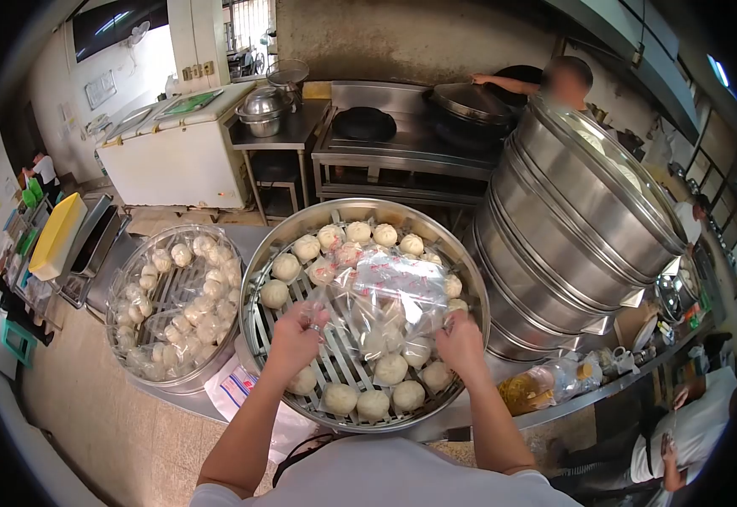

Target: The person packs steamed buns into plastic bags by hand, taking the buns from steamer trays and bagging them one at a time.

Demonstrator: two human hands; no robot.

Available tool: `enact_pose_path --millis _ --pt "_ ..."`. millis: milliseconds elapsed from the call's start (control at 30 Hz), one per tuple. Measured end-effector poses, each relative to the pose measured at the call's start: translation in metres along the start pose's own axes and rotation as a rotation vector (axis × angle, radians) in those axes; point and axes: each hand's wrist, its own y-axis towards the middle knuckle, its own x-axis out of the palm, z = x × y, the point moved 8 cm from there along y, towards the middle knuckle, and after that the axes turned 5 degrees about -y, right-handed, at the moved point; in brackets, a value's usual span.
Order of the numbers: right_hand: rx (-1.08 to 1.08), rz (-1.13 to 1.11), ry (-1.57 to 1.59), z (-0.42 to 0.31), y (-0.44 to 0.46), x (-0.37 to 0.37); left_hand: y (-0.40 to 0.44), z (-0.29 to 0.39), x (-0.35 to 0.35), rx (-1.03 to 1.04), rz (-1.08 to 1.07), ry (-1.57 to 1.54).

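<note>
A clear plastic bag (398, 279) with red printing stretches between my two hands over a round metal steamer tray (254, 359). My left hand (299, 334) pinches its left side, a ring showing on one finger. On the opposite side, the closed fingers of my right hand (460, 338) grip the bag near the tray's right rim. White steamed buns (390, 368) ring the slatted tray floor. Some buns in the middle are seen only through the shiny plastic.
Left stands another steamer tray (172, 384) of plastic-covered buns. Tall stacked steamers (554, 220) rise at right, beside bottles (563, 380). A person (567, 84) reaches toward a large lidded wok (470, 106) at the stove. Another person (690, 431) is at lower right.
</note>
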Motion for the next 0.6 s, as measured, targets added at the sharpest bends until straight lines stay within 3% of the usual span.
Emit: enact_pose_path --millis 33,133,233,333,433,533,567,600 --pt "-0.038 0.143 -0.038 -0.006 -0.003 -0.015 -0.001 -0.002 -0.003 -0.107 0.006 0.048" --pt "-0.220 0.173 -0.015 -0.042 -0.011 -0.028 -0.004 -0.014 -0.004 -0.296 0.001 0.001" --pt "-0.201 -0.240 -0.214 -0.035 -0.022 0.037 -0.010 -0.023 0.005 -0.303 -0.018 -0.324" --pt "-0.165 -0.258 -0.320 -0.034 -0.028 0.039 -0.008 -0.019 -0.003 -0.165 0.039 -0.327" --pt "-0.255 -0.086 -0.209 -0.049 -0.023 0.019 -0.008 -0.014 -0.028 -0.029 0.092 -0.192" --pt "-0.417 -0.275 -0.186 -0.062 -0.023 0.038 -0.012 -0.007 -0.035 -0.106 0.169 -0.093" --pt "-0.393 -0.492 -0.176 -0.055 -0.021 0.062 -0.013 -0.005 -0.032 -0.122 0.169 -0.106" --pt "-0.412 -0.432 -0.191 -0.057 -0.023 0.061 -0.014 -0.012 -0.031 -0.181 0.154 -0.180"
